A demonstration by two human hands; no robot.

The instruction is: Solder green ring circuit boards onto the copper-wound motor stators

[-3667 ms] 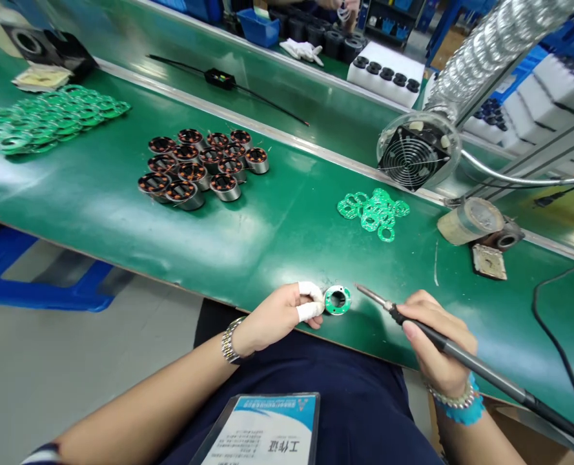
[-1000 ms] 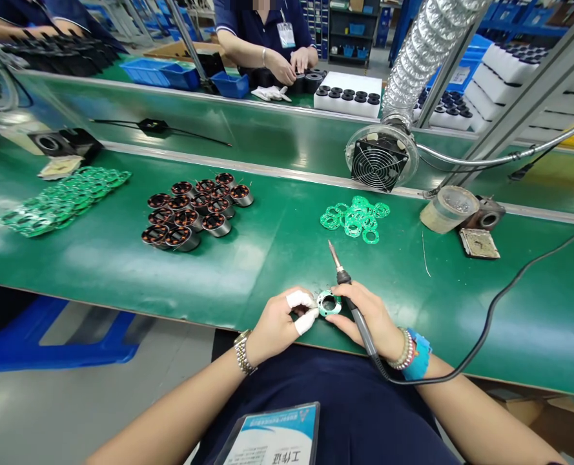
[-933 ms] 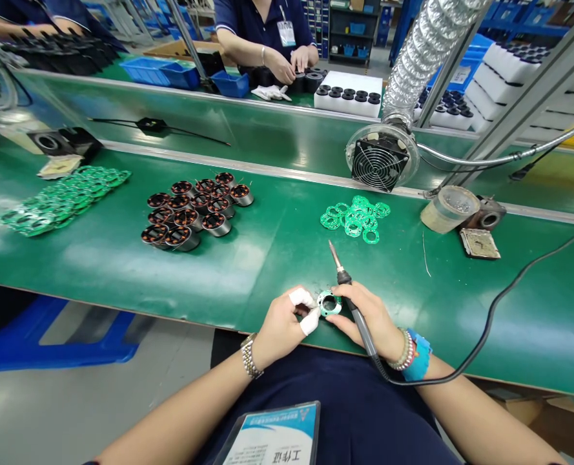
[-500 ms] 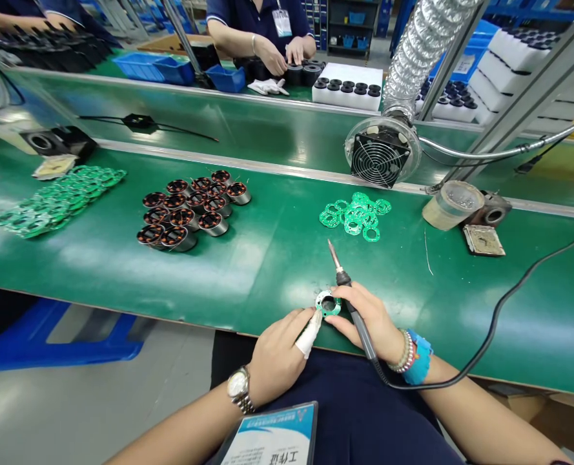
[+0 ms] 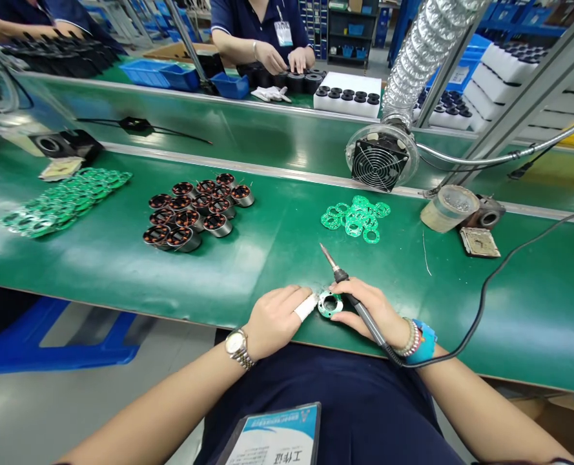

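In my right hand lies a soldering iron, its tip pointing up and left, away from me. The thumb and index finger of that hand also hold the edges of a ring-shaped green circuit board near the bench's front edge. My left hand is at the board's left side, fingers pressed together, with a white wrap on one finger. Whatever may be between its fingertips is hidden. Beyond the iron's tip lies a loose pile of similar ring boards.
Several copper-wound motor stators stand left of centre. Rows of green boards lie farther left. A fan with a duct hangs at the back. To the right are a tub, a sponge tray and the iron's cable. A co-worker sits opposite.
My left hand has shifted slightly up and forward, its wrapped finger now lying flatter. The ring board has turned a little in my right hand's fingers. The iron stays in my right hand.
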